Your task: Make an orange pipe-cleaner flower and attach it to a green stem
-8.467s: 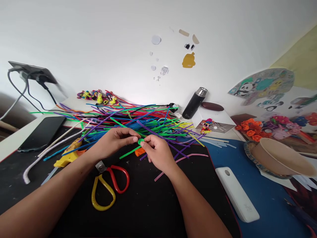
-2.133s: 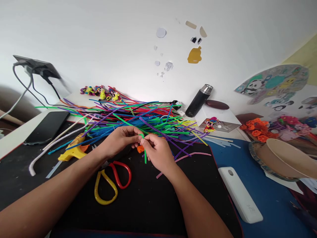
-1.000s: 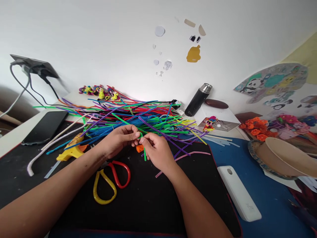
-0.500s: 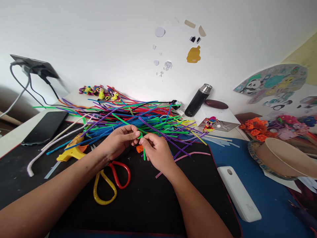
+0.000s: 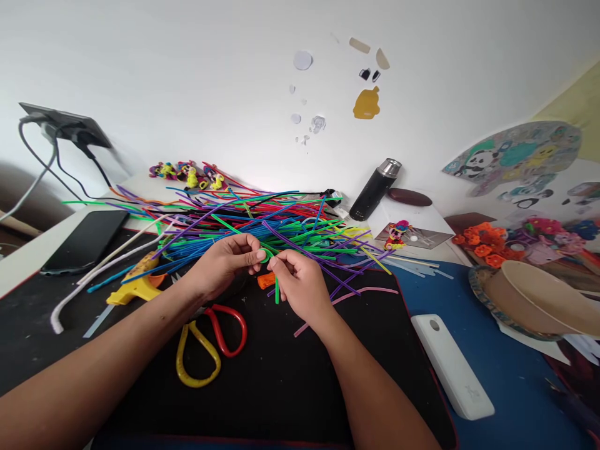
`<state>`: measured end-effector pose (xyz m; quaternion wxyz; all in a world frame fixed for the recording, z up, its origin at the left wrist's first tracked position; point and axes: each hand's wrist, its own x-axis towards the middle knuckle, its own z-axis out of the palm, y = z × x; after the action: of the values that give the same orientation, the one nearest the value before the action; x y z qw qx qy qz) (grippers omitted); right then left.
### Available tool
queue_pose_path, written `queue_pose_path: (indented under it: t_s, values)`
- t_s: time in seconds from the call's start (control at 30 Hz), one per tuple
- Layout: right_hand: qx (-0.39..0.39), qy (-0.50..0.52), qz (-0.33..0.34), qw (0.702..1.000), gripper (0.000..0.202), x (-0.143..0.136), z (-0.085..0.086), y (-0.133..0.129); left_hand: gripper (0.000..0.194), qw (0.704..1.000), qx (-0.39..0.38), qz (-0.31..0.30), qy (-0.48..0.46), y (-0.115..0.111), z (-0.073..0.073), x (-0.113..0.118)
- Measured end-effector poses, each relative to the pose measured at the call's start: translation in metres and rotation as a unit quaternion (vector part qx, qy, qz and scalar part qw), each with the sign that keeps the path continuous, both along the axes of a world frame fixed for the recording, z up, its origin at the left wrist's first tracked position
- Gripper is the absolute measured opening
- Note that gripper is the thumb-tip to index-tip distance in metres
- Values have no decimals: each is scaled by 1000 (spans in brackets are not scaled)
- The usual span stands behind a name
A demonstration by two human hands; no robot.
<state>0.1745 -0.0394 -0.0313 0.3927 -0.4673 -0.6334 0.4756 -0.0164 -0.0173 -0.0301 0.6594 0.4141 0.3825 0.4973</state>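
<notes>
Between my two hands is a green pipe cleaner, curled into a small loop at its upper end, with a straight tail hanging down. My left hand pinches the loop with thumb and forefinger. On the tail side, my right hand is closed on the same pipe cleaner. An orange piece lies just below and between the hands. Behind them spreads a pile of coloured pipe cleaners. Scissors with one red and one yellow handle rest on the black mat below my left wrist.
A yellow glue gun and a phone lie at the left. A black flask leans at the back. At the right are a white power bank, a bowl and orange flowers.
My right hand has shifted slightly to the right. The loop of the green pipe cleaner shows more openly, and its hanging tail has moved a little to the right.
</notes>
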Motion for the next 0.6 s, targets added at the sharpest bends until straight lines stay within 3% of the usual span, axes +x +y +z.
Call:
queue_pose_path:
  t_s: [0.3, 0.6]
  values:
    - [-7, 2, 17, 1000, 25, -1, 4, -2, 40, 1000, -7, 10, -28, -2, 1, 1]
    - [3, 2, 13, 1000, 24, -2, 0, 0, 43, 999, 17, 15, 39, 1, 2, 0]
